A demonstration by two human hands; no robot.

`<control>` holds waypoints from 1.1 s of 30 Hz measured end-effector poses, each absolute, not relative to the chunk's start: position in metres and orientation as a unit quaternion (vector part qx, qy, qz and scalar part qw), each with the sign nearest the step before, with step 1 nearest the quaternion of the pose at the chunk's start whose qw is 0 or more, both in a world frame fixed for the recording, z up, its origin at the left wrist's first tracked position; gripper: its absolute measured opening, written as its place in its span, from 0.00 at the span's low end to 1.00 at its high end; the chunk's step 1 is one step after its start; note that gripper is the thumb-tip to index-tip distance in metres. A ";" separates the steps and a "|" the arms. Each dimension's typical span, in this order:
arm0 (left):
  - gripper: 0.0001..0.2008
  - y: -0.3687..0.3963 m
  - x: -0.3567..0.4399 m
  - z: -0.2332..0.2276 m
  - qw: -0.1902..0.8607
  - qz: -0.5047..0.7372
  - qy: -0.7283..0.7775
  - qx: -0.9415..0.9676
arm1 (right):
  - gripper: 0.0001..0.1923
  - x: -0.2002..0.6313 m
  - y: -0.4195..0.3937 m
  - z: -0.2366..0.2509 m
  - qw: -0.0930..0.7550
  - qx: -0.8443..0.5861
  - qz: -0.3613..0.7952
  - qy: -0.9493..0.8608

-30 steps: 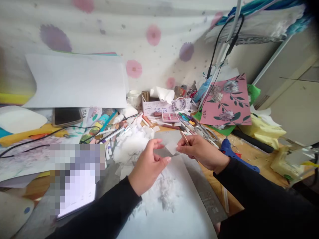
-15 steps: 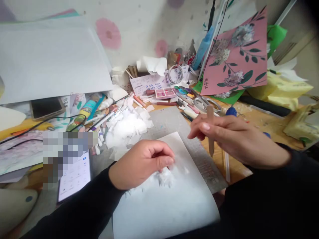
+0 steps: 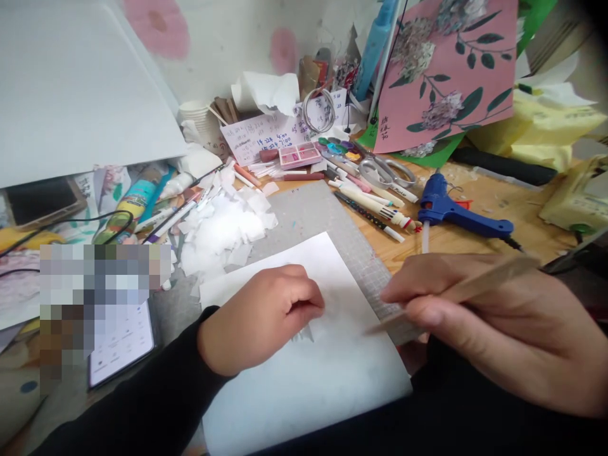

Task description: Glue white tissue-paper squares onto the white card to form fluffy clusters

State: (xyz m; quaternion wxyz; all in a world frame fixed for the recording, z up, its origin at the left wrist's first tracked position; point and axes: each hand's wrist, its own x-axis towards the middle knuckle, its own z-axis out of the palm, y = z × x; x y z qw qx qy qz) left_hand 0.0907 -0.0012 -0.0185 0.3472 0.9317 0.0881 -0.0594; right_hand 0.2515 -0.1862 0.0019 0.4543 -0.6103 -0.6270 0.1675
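Observation:
My left hand [image 3: 266, 316] is closed in a pinch over a white sheet of paper [image 3: 323, 386]. Whatever lies between its fingertips is hidden from me. Just below the fingers, a small greyish patch [image 3: 304, 334] shows on the sheet. To the right, my right hand [image 3: 498, 329] grips a flat wooden craft stick [image 3: 484, 278] between thumb and fingers. The stick slants, its lower tip pointing left over the sheet's right part and its upper end rising above the hand.
White paper scraps [image 3: 223, 221] are heaped behind the sheet on a grey cutting mat [image 3: 304, 212]. A blue glue gun [image 3: 446, 206] lies right, near several pens and scissors [image 3: 384, 171]. At left is a phone [image 3: 123, 342]. A pink flower picture [image 3: 441, 82] leans at the back.
My right hand has come nearer and to the right, and the craft stick has tipped from upright to slanting. The glue gun is now uncovered. My left hand stays pinched over the sheet.

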 end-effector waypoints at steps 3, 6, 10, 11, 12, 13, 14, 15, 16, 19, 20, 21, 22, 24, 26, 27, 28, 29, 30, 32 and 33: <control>0.06 -0.001 0.091 -0.020 0.345 -0.047 0.086 0.934 | 0.03 0.245 -0.182 -0.002 0.405 -0.591 0.124 -0.686; 0.07 -0.001 0.091 -0.022 0.345 -0.043 0.085 0.934 | 0.06 0.242 -0.180 -0.007 0.375 -0.579 0.087 -0.719; 0.08 0.000 0.091 -0.024 0.344 -0.041 0.092 0.934 | 0.07 0.239 -0.176 -0.012 0.350 -0.578 0.066 -0.734; 0.08 0.000 0.091 -0.024 0.343 -0.040 0.093 0.934 | 0.08 0.239 -0.175 -0.012 0.342 -0.578 0.062 -0.738; 0.08 0.000 0.091 -0.025 0.343 -0.038 0.092 0.934 | 0.08 0.238 -0.174 -0.013 0.333 -0.577 0.059 -0.743; 0.09 0.000 0.090 -0.025 0.343 -0.038 0.091 0.934 | 0.08 0.237 -0.173 -0.013 0.327 -0.576 0.055 -0.747; 0.09 0.001 0.090 -0.026 0.343 -0.038 0.090 0.934 | 0.09 0.236 -0.172 -0.013 0.322 -0.574 0.055 -0.751; 0.09 0.001 0.090 -0.026 0.343 -0.040 0.090 0.934 | 0.09 0.236 -0.171 -0.013 0.319 -0.573 0.060 -0.753; 0.09 0.001 0.090 -0.026 0.344 -0.042 0.091 0.934 | 0.10 0.235 -0.170 -0.013 0.317 -0.573 0.068 -0.753; 0.09 0.001 0.089 -0.023 0.348 -0.045 0.100 0.931 | 0.10 0.234 -0.166 -0.013 0.324 -0.582 0.101 -0.739; 0.08 0.000 0.089 -0.022 0.348 -0.046 0.104 0.931 | 0.10 0.234 -0.164 -0.013 0.327 -0.588 0.111 -0.732; 0.06 -0.001 0.088 -0.021 0.347 -0.048 0.109 0.930 | 0.10 0.233 -0.162 -0.012 0.330 -0.593 0.118 -0.725; 0.03 -0.002 0.088 -0.019 0.345 -0.051 0.112 0.931 | 0.10 0.232 -0.159 -0.011 0.332 -0.597 0.120 -0.720; 0.06 -0.004 0.088 -0.018 0.345 -0.060 0.122 0.929 | 0.09 0.230 -0.152 -0.009 0.329 -0.600 0.119 -0.719; 0.09 -0.007 0.089 -0.018 0.352 -0.063 0.133 0.924 | 0.10 0.227 -0.145 -0.007 0.327 -0.595 0.112 -0.725; 0.09 -0.009 0.089 -0.020 0.355 -0.060 0.137 0.923 | 0.10 0.226 -0.141 -0.007 0.323 -0.594 0.114 -0.728; 0.08 -0.010 0.089 -0.021 0.355 -0.054 0.140 0.923 | 0.10 0.225 -0.139 -0.006 0.316 -0.593 0.120 -0.731; 0.08 -0.010 0.089 -0.023 0.352 -0.047 0.139 0.924 | 0.10 0.226 -0.136 -0.006 0.310 -0.595 0.130 -0.730; 0.07 -0.011 0.089 -0.024 0.344 -0.041 0.138 0.928 | 0.11 0.226 -0.135 -0.007 0.308 -0.598 0.141 -0.726; 0.04 -0.011 0.090 -0.026 0.327 -0.038 0.139 0.934 | 0.12 0.231 -0.135 -0.008 0.328 -0.609 0.169 -0.702; 0.03 -0.010 0.090 -0.026 0.319 -0.039 0.142 0.936 | 0.12 0.234 -0.136 -0.008 0.353 -0.616 0.181 -0.680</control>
